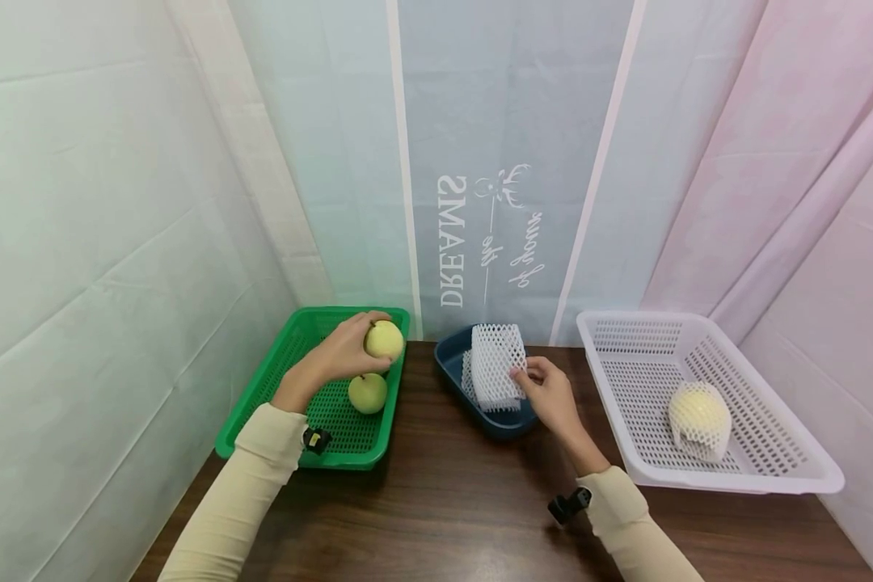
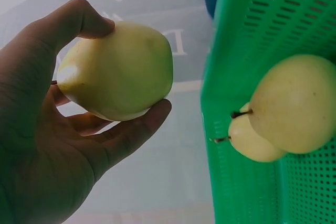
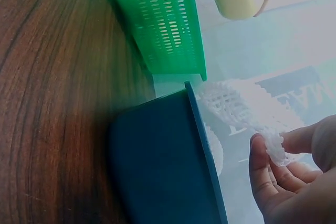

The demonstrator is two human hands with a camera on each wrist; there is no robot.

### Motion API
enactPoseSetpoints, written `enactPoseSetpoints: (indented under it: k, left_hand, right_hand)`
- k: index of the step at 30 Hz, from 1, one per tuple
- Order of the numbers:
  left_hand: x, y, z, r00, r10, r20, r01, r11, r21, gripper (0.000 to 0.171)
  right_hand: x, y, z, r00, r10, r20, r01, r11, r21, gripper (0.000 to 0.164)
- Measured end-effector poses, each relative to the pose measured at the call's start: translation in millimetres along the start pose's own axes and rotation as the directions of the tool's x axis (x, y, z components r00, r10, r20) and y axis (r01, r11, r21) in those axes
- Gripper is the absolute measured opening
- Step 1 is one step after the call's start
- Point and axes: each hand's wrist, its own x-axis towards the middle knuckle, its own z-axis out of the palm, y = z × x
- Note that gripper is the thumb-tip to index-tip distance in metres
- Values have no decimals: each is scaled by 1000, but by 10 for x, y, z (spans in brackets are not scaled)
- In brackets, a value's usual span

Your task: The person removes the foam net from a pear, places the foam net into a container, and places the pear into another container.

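My left hand (image 1: 345,349) grips a yellow-green pear (image 2: 123,72) between thumb and fingers, above the green basket (image 1: 262,404). Two more pears show in that basket in the left wrist view, the nearer pear (image 2: 299,103) partly covering the smaller-looking pear (image 2: 254,140). On the right, my right hand (image 1: 549,392) pinches the edge of a white foam net sleeve (image 3: 247,106) between thumb and fingertips. The sleeve is lifted over the dark blue tray (image 1: 451,352), where other white foam nets (image 1: 500,406) lie beneath it.
A white basket (image 1: 786,420) stands at the right, holding one pear in a foam net (image 1: 698,416). All three containers sit on a dark wooden table (image 1: 444,509). Behind them hangs a printed cloth (image 1: 509,121), with pale cloth walls on both sides.
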Motion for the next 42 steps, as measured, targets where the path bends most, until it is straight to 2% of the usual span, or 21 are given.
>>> enactPoseSetpoints:
  k: [15, 29, 42]
  left_hand:
    - [64, -343, -68, 999, -40, -21, 40, 999, 0, 71]
    - [105, -540, -101, 996, -88, 1, 88, 996, -8, 70]
    - [121, -774, -70, 989, -146, 12, 146, 989, -4, 71]
  right_hand:
    - [115, 32, 42, 1000, -11, -8, 10, 997, -80, 22]
    - [163, 78, 51, 997, 77, 7, -76, 994, -79, 36]
    - [200, 137, 68, 996, 81, 29, -76, 986, -150, 37]
